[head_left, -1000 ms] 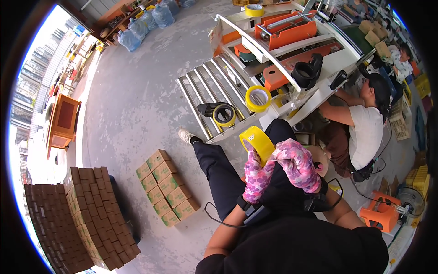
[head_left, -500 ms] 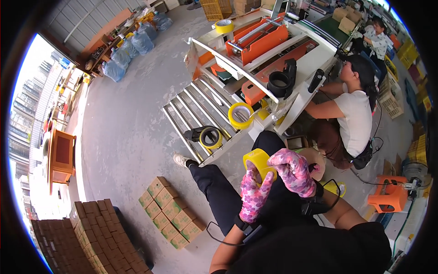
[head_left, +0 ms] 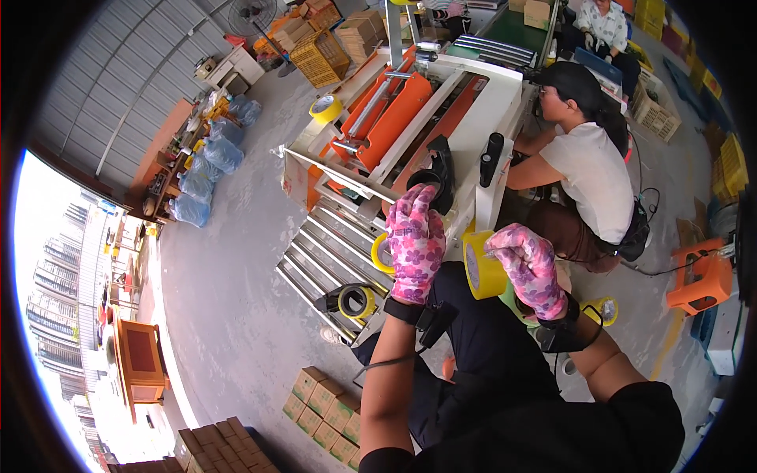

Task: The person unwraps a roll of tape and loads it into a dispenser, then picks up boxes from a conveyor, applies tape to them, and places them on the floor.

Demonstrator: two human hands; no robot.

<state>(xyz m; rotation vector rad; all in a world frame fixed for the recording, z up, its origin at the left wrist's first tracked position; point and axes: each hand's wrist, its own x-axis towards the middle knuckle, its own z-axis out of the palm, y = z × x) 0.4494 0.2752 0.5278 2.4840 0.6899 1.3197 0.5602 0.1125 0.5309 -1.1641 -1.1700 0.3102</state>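
Note:
My right hand (head_left: 530,268), in a pink flowered glove, is closed with its fingertips pinched at the edge of a roll of yellow packing tape (head_left: 487,268). The roll stands on edge to the left of those fingers, above my thigh. My left hand (head_left: 416,244), gloved alike, stretches forward with its fingers extended at the rim of a black tape dispenser (head_left: 443,185). The dispenser lies on the machine's white frame; my hand hides part of its ring. Behind my left hand, another yellow tape roll (head_left: 383,254) shows partly.
A person (head_left: 587,162) crouches at the machine's right side. A second dispenser with tape (head_left: 356,301) lies on the metal rollers (head_left: 315,260). One more tape roll (head_left: 326,109) rests on the machine. Small cartons (head_left: 323,410) stand at lower left, an orange stool (head_left: 698,276) at right.
My left hand has let go of the tape roll and moved forward to the black dispenser. My right hand has kept the roll. The view has shifted, bringing more of the back wall in.

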